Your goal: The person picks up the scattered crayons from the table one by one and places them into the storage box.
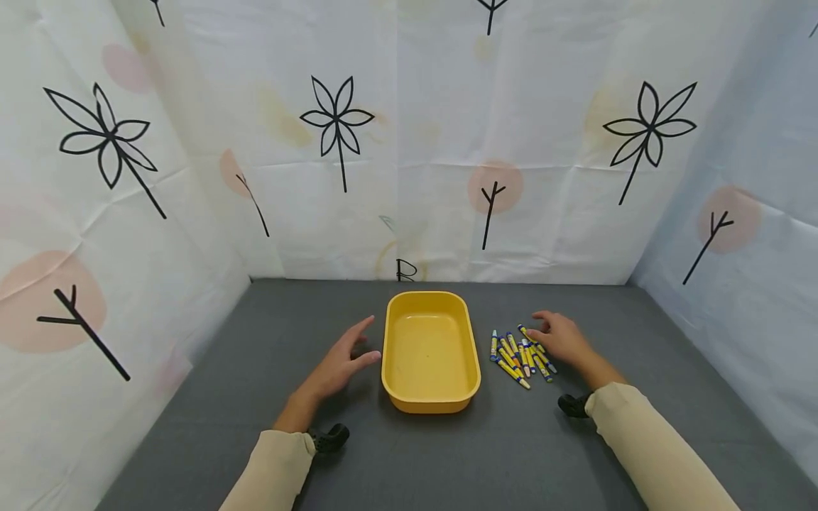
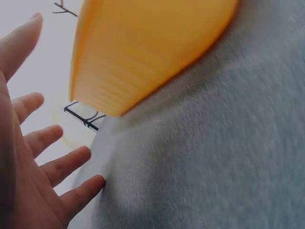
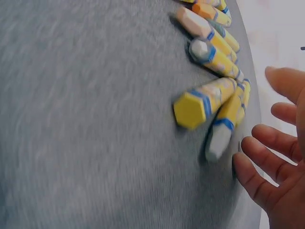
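A yellow rectangular tub [image 1: 429,406] with rounded corners stands on the grey cloth, its inside bare. Just left of it is my left hand [image 1: 339,365], fingers spread and holding nothing; in the left wrist view the tub's side [image 2: 147,52] rises beyond that hand [image 2: 43,176]. To the tub's right lies a loose pile of several crayons [image 1: 524,358] in yellow and blue wrappers. My right hand [image 1: 564,339] hovers at the pile's far right side, fingers loosely bent. In the right wrist view that hand [image 3: 281,152] holds nothing, close to a grey-tipped crayon [image 3: 228,119].
Grey cloth [image 1: 422,461] covers the table. A white patterned fabric wall [image 1: 409,213] closes off the back, with more fabric at the left and right sides. Dark wrist straps [image 1: 329,438] show at both sleeve cuffs.
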`<state>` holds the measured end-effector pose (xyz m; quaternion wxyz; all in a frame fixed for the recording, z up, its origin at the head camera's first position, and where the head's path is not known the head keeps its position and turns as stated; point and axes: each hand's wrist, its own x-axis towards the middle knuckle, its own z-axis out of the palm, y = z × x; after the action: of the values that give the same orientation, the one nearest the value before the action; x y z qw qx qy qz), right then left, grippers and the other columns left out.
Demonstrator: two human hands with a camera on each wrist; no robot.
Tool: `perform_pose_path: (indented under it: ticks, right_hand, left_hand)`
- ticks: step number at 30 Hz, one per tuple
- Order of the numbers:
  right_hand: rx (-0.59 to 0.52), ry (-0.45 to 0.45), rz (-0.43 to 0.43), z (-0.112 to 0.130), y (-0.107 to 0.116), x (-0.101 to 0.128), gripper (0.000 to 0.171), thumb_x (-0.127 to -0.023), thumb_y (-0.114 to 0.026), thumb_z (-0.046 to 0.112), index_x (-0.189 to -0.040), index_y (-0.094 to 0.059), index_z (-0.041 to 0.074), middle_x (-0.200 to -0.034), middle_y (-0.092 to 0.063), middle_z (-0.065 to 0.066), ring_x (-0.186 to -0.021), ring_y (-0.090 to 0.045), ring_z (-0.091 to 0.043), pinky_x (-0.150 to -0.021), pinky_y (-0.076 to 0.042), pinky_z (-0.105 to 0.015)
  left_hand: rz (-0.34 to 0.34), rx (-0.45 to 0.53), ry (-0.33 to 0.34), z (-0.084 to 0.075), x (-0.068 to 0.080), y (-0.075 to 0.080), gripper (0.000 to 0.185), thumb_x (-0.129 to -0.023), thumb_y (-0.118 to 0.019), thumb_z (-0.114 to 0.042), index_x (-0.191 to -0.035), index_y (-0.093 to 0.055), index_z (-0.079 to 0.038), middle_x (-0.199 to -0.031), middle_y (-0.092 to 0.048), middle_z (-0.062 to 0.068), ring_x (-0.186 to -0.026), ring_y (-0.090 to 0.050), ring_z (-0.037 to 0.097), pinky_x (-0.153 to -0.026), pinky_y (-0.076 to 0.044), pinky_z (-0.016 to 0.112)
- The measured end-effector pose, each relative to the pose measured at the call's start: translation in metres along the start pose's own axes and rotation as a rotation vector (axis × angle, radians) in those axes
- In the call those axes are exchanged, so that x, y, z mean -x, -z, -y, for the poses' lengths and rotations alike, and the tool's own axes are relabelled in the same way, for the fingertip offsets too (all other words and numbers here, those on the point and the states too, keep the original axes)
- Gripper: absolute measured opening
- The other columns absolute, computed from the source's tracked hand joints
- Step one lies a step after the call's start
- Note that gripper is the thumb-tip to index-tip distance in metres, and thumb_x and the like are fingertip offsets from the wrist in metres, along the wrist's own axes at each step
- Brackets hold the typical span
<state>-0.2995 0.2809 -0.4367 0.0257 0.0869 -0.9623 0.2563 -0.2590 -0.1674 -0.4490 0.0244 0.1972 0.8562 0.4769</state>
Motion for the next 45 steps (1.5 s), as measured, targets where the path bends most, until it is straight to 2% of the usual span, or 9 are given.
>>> perform_pose_path:
  ticks: [4, 9, 15, 18, 22, 28, 33, 40, 45]
  right_hand:
    - [-0.019, -0.040, 0.015, 0.003, -0.005, -0.003, 0.045, -0.095, -0.063, 0.020, -0.129, -0.053, -0.008, -0.089, -0.058, -0.011, -0.069, -0.051, -0.022, -0.061, -0.043, -0.040]
    - [-0.030, -0.100, 0.027, 0.006, -0.007, -0.006, 0.043, -0.095, -0.062, 0.021, -0.125, -0.056, -0.008, -0.091, -0.058, -0.015, -0.070, -0.053, -0.023, -0.060, -0.044, -0.039]
    - [0.009, -0.147, 0.024, 0.010, -0.010, -0.013, 0.033, -0.093, -0.064, 0.018, -0.116, -0.063, -0.005, -0.107, -0.063, -0.024, -0.086, -0.060, -0.032, -0.070, -0.049, -0.045]
    - [0.033, -0.171, 0.035, 0.012, -0.011, -0.016, 0.026, -0.093, -0.065, 0.016, -0.110, -0.066, -0.004, -0.109, -0.064, -0.024, -0.086, -0.061, -0.032, -0.070, -0.050, -0.045]
    - [0.042, -0.179, 0.040, 0.017, -0.009, -0.018, 0.021, -0.092, -0.065, 0.013, -0.104, -0.067, -0.004, -0.104, -0.065, -0.021, -0.080, -0.061, -0.029, -0.068, -0.050, -0.043]
    - [0.039, -0.149, 0.040, 0.021, -0.005, -0.021, 0.018, -0.090, -0.063, 0.009, -0.102, -0.066, -0.005, -0.096, -0.065, -0.019, -0.073, -0.059, -0.026, -0.064, -0.049, -0.042]
    - [0.039, -0.089, -0.018, 0.027, 0.002, -0.026, 0.018, -0.091, -0.062, 0.009, -0.104, -0.067, -0.003, -0.097, -0.065, -0.020, -0.079, -0.060, -0.032, -0.065, -0.049, -0.044]
    - [0.001, 0.001, -0.068, 0.047, 0.017, -0.037, 0.020, -0.094, -0.061, 0.008, -0.110, -0.066, -0.002, -0.101, -0.065, -0.021, -0.082, -0.061, -0.033, -0.067, -0.050, -0.045]
    - [-0.035, 0.064, -0.059, 0.066, 0.024, -0.047, 0.019, -0.095, -0.061, 0.009, -0.110, -0.065, 0.000, -0.099, -0.064, -0.018, -0.080, -0.060, -0.030, -0.065, -0.049, -0.043]
  left_hand:
    - [0.045, 0.073, 0.058, -0.019, 0.003, 0.003, 0.075, -0.094, -0.064, -0.020, -0.156, -0.022, -0.015, -0.158, -0.022, 0.018, -0.136, -0.034, 0.044, -0.104, -0.033, 0.059]
    - [0.086, 0.136, 0.046, -0.033, 0.007, 0.005, 0.077, -0.091, -0.068, -0.013, -0.155, -0.024, -0.010, -0.155, -0.026, 0.022, -0.134, -0.036, 0.046, -0.102, -0.036, 0.058]
    - [0.065, 0.221, 0.010, -0.008, -0.003, -0.005, 0.076, -0.091, -0.069, -0.010, -0.154, -0.026, -0.008, -0.156, -0.028, 0.018, -0.132, -0.041, 0.042, -0.103, -0.037, 0.055]
    - [0.067, 0.251, -0.001, 0.003, -0.006, -0.010, 0.072, -0.091, -0.067, -0.009, -0.153, -0.030, -0.010, -0.155, -0.031, 0.015, -0.130, -0.045, 0.037, -0.102, -0.039, 0.052]
    - [0.083, 0.293, -0.016, 0.008, -0.007, -0.012, 0.070, -0.092, -0.066, -0.006, -0.153, -0.031, -0.010, -0.154, -0.032, 0.014, -0.128, -0.048, 0.036, -0.100, -0.042, 0.049]
    - [0.108, 0.349, -0.016, 0.010, -0.006, -0.014, 0.072, -0.092, -0.064, -0.004, -0.154, -0.027, -0.009, -0.155, -0.029, 0.018, -0.129, -0.045, 0.040, -0.100, -0.041, 0.052]
    - [0.121, 0.364, -0.022, 0.008, -0.007, -0.015, 0.072, -0.092, -0.064, -0.006, -0.154, -0.028, -0.012, -0.155, -0.030, 0.015, -0.130, -0.045, 0.037, -0.101, -0.041, 0.049]
    - [0.143, 0.404, -0.065, 0.006, -0.006, -0.015, 0.075, -0.092, -0.065, -0.006, -0.155, -0.025, -0.009, -0.155, -0.028, 0.017, -0.129, -0.045, 0.040, -0.100, -0.042, 0.049]
    - [0.144, 0.419, -0.077, 0.008, -0.006, -0.015, 0.079, -0.091, -0.066, -0.006, -0.156, -0.021, -0.010, -0.156, -0.026, 0.019, -0.129, -0.044, 0.043, -0.101, -0.041, 0.051]
